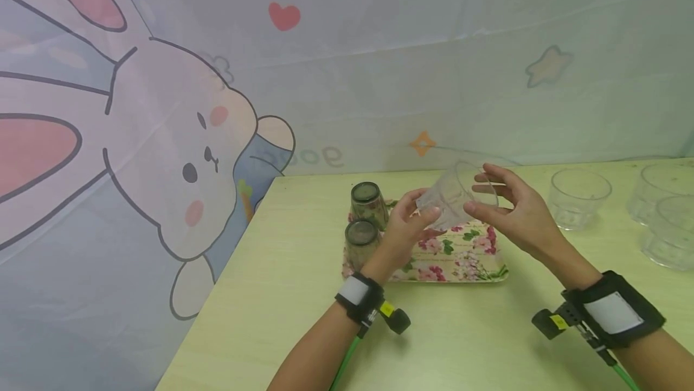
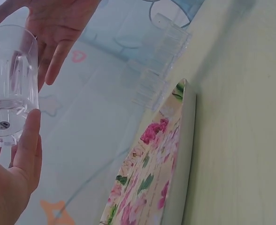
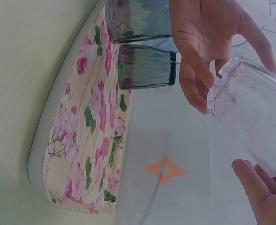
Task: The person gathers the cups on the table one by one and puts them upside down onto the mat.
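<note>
The pale table (image 1: 260,282) bears a floral tray (image 1: 461,261), presumably placed ahead of you for easy reach. Above it, your left hand (image 1: 403,223) grips a tilted clear glass (image 1: 452,199) near its base; your right hand (image 1: 518,209), fingers parted, brackets the rim, probably to steady it, contact uncertain. Two dark glasses (image 1: 363,245) stand inverted at the tray's left end, likely for firm footing.

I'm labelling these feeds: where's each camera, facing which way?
Head: on the head, facing forward and down at clear glass and floral tray; left hand, right hand, forearms show.
Left wrist: worn there, facing the glass; both hands show.
Right wrist: worn there, facing the glass and dark glasses; both hands show.
Wrist views share the tray.
</note>
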Tool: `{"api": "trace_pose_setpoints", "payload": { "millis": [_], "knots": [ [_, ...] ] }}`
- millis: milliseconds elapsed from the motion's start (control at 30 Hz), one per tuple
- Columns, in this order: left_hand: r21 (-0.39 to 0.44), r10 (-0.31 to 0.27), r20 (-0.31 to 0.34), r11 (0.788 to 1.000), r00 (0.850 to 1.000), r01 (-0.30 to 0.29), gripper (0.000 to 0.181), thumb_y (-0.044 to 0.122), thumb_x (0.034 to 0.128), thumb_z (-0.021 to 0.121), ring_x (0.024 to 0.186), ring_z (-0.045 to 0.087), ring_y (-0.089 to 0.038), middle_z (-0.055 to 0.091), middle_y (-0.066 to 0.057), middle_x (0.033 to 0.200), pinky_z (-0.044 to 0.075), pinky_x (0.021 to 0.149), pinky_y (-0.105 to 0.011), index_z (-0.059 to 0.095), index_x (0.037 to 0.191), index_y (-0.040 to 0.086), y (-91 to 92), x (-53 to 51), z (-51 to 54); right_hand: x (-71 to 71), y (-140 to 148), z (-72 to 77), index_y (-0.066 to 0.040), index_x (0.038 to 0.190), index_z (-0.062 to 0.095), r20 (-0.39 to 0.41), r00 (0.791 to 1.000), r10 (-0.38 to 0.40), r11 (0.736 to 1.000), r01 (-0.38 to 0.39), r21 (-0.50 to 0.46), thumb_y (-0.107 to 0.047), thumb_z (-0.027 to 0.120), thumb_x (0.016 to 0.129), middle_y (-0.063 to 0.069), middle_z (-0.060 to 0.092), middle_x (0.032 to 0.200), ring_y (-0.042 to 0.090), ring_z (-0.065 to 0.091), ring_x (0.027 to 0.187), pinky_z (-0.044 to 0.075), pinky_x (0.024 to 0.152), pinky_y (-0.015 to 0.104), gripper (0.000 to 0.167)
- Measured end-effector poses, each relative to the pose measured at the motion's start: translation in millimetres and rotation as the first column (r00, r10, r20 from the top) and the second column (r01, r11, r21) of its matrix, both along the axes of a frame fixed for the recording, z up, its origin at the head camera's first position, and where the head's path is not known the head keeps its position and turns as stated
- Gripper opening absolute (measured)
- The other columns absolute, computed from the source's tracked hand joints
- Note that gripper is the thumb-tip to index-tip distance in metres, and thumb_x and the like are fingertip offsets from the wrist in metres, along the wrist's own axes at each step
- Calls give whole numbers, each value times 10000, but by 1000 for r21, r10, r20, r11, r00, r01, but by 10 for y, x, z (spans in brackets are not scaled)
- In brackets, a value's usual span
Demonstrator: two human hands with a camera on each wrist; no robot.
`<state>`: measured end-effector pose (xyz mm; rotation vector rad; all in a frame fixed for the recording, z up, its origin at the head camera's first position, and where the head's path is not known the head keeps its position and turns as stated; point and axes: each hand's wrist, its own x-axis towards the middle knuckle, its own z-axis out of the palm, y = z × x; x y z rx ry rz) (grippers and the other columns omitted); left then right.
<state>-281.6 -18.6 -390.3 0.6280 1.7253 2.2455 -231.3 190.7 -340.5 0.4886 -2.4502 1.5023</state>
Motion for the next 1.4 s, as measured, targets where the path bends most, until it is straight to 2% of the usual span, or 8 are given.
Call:
{"api": "trace_pose_setpoints", "payload": {
  "millis": [133,233,367,467,533,1067,1233,1400],
  "knots": [
    [-37,10,-19,999,1000,-11,494,122,915,592,932,620,-71,540,37,1150,592,868,-375,431,1382,114,-11,-8,-7,8,3,16,-144,1530,220,11,1000,-6,999,6,48,-236,643,914,129,418,1456,-226,409,1081,521,896,185,753],
    [-53,11,-39,999,999,-13,500,116,905,609,940,609,-75,535,32,1158,593,805,-281,439,1375,123,-14,-7,-11,13,2,26,-156,1530,222,22,1000,-17,997,15,79,-258,647,911,115,426,1455,-163,437,1104,520,897,217,758],
    [-91,10,-74,996,997,-16,488,135,895,645,957,591,-88,530,22,1187,563,726,-201,471,1349,170,-28,-1,-31,16,6,32,-165,1537,202,52,999,-15,994,9,111,-294,653,904,127,415,1463,155,525,1230,520,810,204,788],
    [-144,15,-113,989,993,-31,480,169,885,667,958,581,-90,536,18,1202,556,705,-201,493,1329,221,-39,4,-47,16,12,22,-173,1542,182,80,997,-4,990,-7,140,-329,646,901,166,381,1484,369,482,1279,549,820,418,806],
    [-176,16,-141,984,990,-41,477,188,882,672,959,577,-88,538,18,1210,557,697,-210,498,1323,247,-45,4,-55,17,16,12,-179,1541,186,90,996,3,989,-16,148,-336,642,901,188,361,1490,409,469,1284,534,831,534,801],
    [-274,6,-246,959,969,-75,520,174,892,664,985,563,-40,510,-90,1306,563,724,-231,461,1367,231,-75,13,-33,30,-2,-22,-128,1420,368,54,998,-22,990,14,143,-323,660,891,175,472,1358,399,543,1199,534,811,510,635],
    [-264,25,-219,961,975,-84,550,150,884,671,1011,568,-73,503,-75,1328,584,773,-322,452,1377,255,-78,15,-27,30,-11,-35,-144,1401,382,59,998,-35,991,27,127,-321,674,880,151,478,1354,388,538,1208,537,799,481,623],
    [-272,64,-116,958,991,-93,623,224,873,695,1242,492,-154,417,-13,1409,560,881,-314,394,1390,398,-73,26,-20,27,-23,-60,-152,1402,382,59,997,-45,994,39,102,-313,692,868,159,464,1371,392,521,1228,537,808,515,638]
  ]
}}
